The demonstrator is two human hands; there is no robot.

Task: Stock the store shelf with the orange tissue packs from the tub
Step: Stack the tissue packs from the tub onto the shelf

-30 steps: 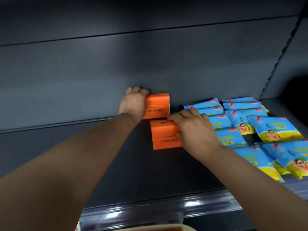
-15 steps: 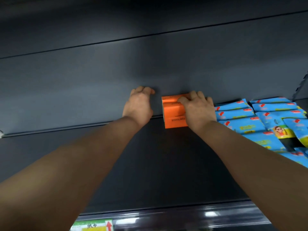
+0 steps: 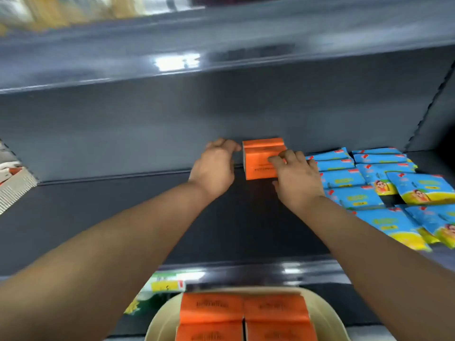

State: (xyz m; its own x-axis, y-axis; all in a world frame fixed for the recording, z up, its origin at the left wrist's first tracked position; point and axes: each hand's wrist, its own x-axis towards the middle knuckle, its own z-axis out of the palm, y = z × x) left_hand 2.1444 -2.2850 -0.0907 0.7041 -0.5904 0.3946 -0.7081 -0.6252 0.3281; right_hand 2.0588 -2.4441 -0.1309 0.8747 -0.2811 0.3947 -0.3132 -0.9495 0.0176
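Orange packs [image 3: 261,166] sit stacked at the shelf [image 3: 123,217] back, and more wait in the tub [image 3: 160,316]. Probably light and squashy, so take them by the long sides. The left hand [image 3: 214,168] has a loose, empty grip; the right hand [image 3: 298,178] rests on the stack.

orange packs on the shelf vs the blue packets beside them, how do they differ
The orange packs are boxy blocks, stacked against the back wall; the blue packets are flat pouches with yellow print, lying in overlapping rows. The orange packs form one small stack, touched by the right hand; the blue packets are many and untouched. Both sit on the same dark shelf.
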